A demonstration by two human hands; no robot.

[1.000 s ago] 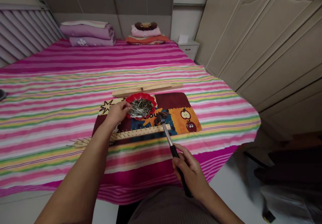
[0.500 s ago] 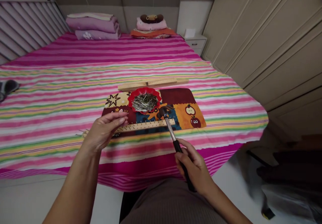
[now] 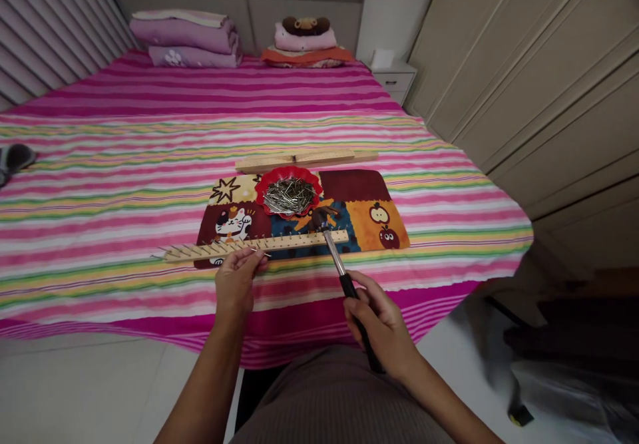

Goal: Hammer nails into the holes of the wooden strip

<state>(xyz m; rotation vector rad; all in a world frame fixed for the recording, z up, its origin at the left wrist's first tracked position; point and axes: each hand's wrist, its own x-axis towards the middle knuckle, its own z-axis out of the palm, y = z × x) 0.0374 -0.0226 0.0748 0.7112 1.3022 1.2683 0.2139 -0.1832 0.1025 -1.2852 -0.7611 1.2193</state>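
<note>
My left hand [image 3: 239,276] is closed in a pinch on a thin nail [image 3: 263,253], just in front of a wooden strip [image 3: 294,241]. Several nails stand in a row along that strip, many of them leaning. In my right hand [image 3: 375,321] is a hammer [image 3: 339,261] with a black grip and a silver shaft. Its dark head is over the strip's right part; whether it touches the wood I cannot tell. Behind the strip, a red scalloped bowl [image 3: 261,207] holds a heap of loose nails [image 3: 292,196].
A patterned mat [image 3: 372,184] lies under the bowl and most of the strip. Further wooden strips [image 3: 309,159] rest behind it on the striped bedspread [image 3: 449,184]. Folded bedding [image 3: 184,41] is stacked at the far end, and a wardrobe [image 3: 524,84] stands on the right.
My left hand has moved right and down, and the nail now shows in its fingertips. The cat print on the mat is uncovered. The hammer has hardly moved.
</note>
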